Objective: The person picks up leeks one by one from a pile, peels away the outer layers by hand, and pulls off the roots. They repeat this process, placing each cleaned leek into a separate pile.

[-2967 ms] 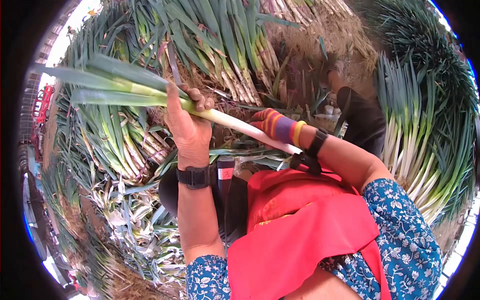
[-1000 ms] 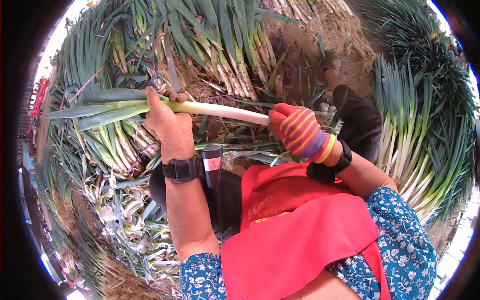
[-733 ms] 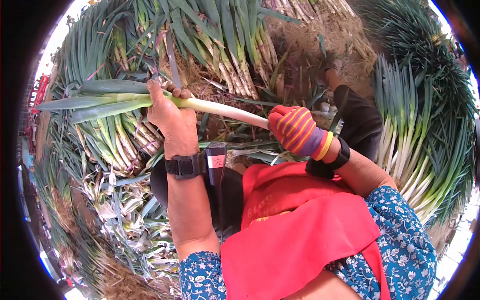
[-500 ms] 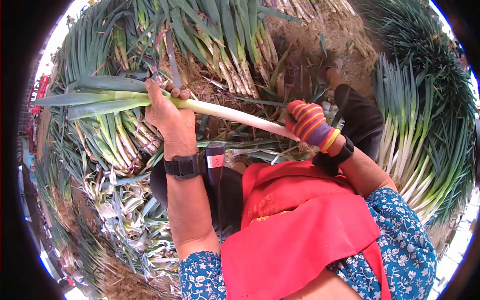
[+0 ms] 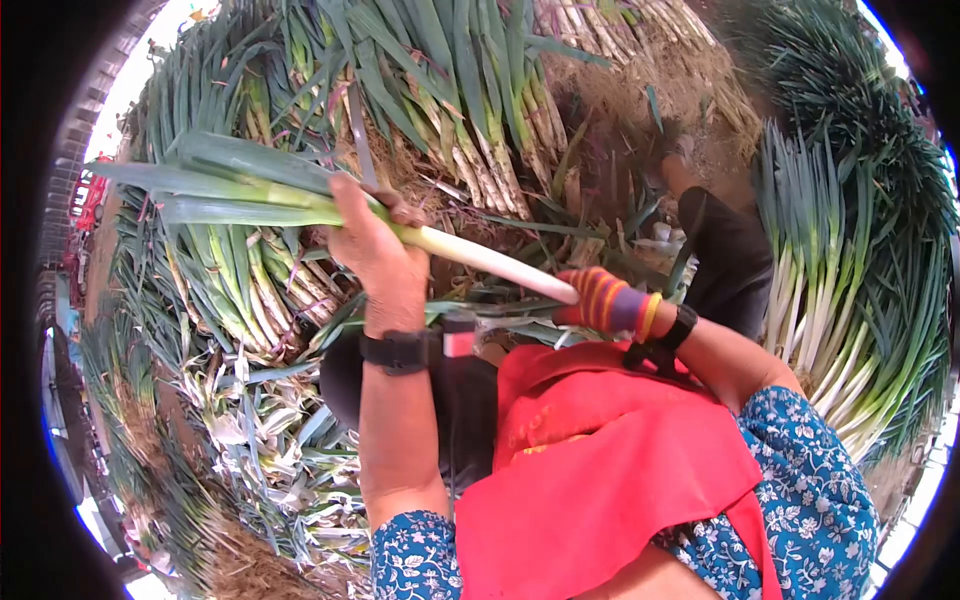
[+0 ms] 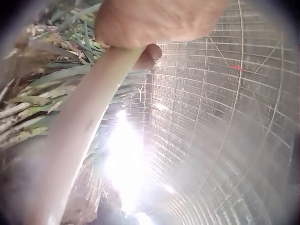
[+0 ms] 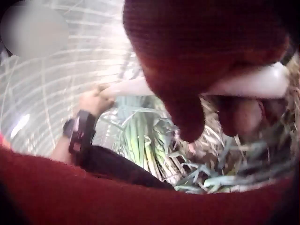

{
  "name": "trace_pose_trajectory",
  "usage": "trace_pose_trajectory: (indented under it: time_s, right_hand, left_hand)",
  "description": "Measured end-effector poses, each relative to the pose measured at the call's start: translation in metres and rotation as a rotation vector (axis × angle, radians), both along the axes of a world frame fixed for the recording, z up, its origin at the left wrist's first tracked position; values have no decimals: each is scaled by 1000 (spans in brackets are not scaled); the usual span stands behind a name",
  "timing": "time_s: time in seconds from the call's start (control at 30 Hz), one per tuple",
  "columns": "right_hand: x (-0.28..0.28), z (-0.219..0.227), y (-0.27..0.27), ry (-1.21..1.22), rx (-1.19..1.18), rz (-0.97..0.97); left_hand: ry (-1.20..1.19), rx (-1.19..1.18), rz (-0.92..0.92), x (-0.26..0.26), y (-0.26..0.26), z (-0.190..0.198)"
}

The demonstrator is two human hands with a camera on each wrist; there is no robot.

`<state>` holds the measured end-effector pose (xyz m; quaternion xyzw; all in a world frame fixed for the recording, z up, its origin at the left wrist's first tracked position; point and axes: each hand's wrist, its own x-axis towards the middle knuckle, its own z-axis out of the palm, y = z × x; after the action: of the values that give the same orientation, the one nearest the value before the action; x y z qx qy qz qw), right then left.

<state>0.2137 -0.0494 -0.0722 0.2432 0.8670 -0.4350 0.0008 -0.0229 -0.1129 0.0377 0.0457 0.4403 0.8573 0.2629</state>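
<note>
In the head view my bare left hand point(image 5: 375, 250) grips a large green onion point(image 5: 490, 262) just below where its leaves fan out. Its leaves point left, and its white shaft slopes down to the right. At the white end is my right hand point(image 5: 605, 302) in a striped glove, its fingers about the shaft. The right wrist view shows the gloved fingers point(image 7: 190, 122) bent over the white shaft point(image 7: 243, 86), the tip sticking out past them. In the left wrist view the pale shaft point(image 6: 89, 112) runs down from under my left hand point(image 6: 154, 23).
Piles of untrimmed green onions point(image 5: 470, 130) lie ahead and to the left. Cleaned onions point(image 5: 810, 260) with white shafts are stacked at right. Stripped leaves and skins point(image 5: 270, 430) cover the ground at lower left. A flat metal strip point(image 5: 360, 135) stands beyond my left hand.
The right hand first held the white end higher, then moved right along the shaft and dropped lower. The onion now slopes more steeply down to the right; my left hand keeps its grip.
</note>
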Motion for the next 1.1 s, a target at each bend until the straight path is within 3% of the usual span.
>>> trace_pose_trajectory:
  time_s: [0.13,0.27,0.33,0.4,0.47,0.5,0.53,0.57,0.6,0.7,0.73,0.8,0.87,0.93,1.0,1.07,1.1]
  right_hand:
    - [-30,32,-13,153,-156,-112]
    - [-47,51,-13,221,-146,-126]
    - [-53,48,-12,509,-318,-149]
    - [-30,63,-1,327,-356,33]
    - [-9,90,29,194,-653,294]
    - [-2,87,40,465,-849,225]
    - [-6,131,51,677,-1156,132]
    - [-7,75,86,723,-981,50]
    - [-7,92,93,736,-789,16]
    - [-16,138,77,728,-714,-141]
    - [-29,136,78,723,-1024,-364]
    - [-38,101,129,1070,-2035,-31]
    - [-1,145,146,963,-1030,-653]
    - [27,150,175,948,-1052,-809]
    - [55,134,210,1088,-900,-1018]
    - [99,126,249,1221,-917,-1019]
    - [124,134,259,1231,-951,-973]
  left_hand:
    - [199,-189,61,36,16,18]
    - [337,-212,-157,66,13,0]
    - [462,-135,-213,89,11,-1]
    - [478,-133,-238,97,12,-2]
    - [473,-158,-405,105,9,-8]
    - [472,-273,-422,113,6,-5]
    - [469,-279,-442,119,7,-6]
    - [514,-339,-511,126,7,-8]
    - [561,-398,-586,133,7,-9]
    - [682,-427,-738,150,17,-8]
    - [730,-490,-787,151,23,-7]
    - [730,-500,-831,153,23,-4]
    - [815,-748,-970,159,16,-3]
    - [903,-670,-999,168,7,-19]
    - [914,-682,-1128,176,-4,-24]
    - [1089,-626,-1256,169,-28,-55]
    - [1111,-672,-1302,172,-29,-43]
